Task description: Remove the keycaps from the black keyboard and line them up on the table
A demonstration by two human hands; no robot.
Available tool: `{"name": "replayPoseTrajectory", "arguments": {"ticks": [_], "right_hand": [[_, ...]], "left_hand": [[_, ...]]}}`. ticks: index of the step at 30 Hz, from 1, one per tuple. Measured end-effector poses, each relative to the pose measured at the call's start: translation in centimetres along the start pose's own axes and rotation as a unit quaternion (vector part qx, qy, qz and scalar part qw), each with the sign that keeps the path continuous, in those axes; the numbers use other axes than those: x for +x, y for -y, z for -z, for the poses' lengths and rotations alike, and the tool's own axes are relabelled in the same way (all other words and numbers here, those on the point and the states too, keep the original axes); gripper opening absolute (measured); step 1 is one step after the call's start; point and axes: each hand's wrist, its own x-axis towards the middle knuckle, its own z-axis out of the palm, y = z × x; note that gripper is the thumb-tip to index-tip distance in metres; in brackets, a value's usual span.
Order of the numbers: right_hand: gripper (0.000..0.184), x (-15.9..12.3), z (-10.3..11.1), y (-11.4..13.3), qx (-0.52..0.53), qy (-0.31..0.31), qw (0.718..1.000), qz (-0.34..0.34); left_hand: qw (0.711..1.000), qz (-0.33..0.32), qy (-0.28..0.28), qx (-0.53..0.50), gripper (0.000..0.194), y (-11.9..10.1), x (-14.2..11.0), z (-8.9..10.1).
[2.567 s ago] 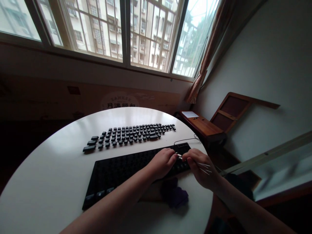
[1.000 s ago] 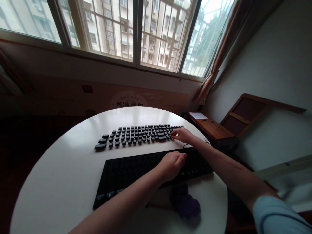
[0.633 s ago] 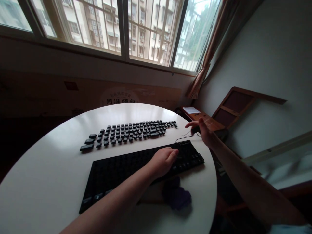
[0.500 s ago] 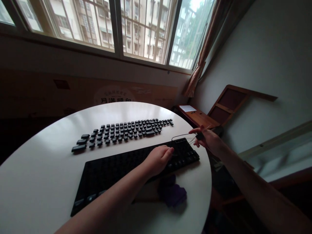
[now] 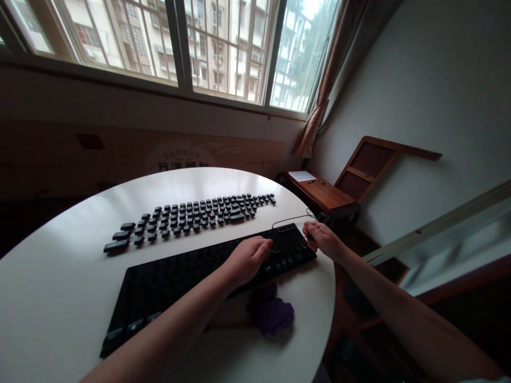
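Note:
A black keyboard (image 5: 171, 276) lies tilted across the white table, many of its key positions dark and bare, with several keys left along its near left and right ends. My left hand (image 5: 249, 259) rests closed over its right half, thumb against the curled fingers; what they hold, if anything, is hidden. At the keyboard's right end, my right hand (image 5: 319, 238) pinches a wire keycap puller (image 5: 305, 241), whose thin wires show faintly near the fingertips. Beyond the keyboard, loose black keycaps (image 5: 195, 217) stand in rows.
A crumpled purple cloth (image 5: 275, 315) lies in front of the keyboard. The cable (image 5: 289, 218) runs off the right side of the round white table (image 5: 51, 298). A wooden chair (image 5: 325, 194) with a paper on its seat stands beyond the table edge.
My right hand reached to the right part of the keycap rows, drew back with the puller showing, then came down to the keyboard's right end. My left hand stays closed on the keyboard.

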Motion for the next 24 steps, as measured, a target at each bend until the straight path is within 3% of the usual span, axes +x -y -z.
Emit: {"name": "replayPoseTrajectory", "arguments": {"ticks": [9, 15, 20, 24], "right_hand": [[0.044, 0.1, -0.5, -0.5, -0.029, 0.059, 0.998, -0.002], [0.043, -1.7, -0.9, -1.2, -0.141, 0.021, 0.985, 0.096], [0.043, -1.7, -1.4, -1.9, -0.011, -0.052, 0.996, 0.077], [0.041, -1.2, -1.0, -1.6, 0.056, -0.104, 0.989, 0.091]], "left_hand": [[1.000, -0.011, 0.003, -0.004, 0.047, 0.2, 0.0, -0.1], [1.000, -0.003, 0.007, -0.003, 0.045, 0.0, -0.1, 0.0], [1.000, -0.001, 0.006, 0.000, 0.046, 0.0, -0.1, 0.0], [1.000, 0.000, 0.010, 0.013, 0.044, -0.1, -0.1, 0.0]]}}
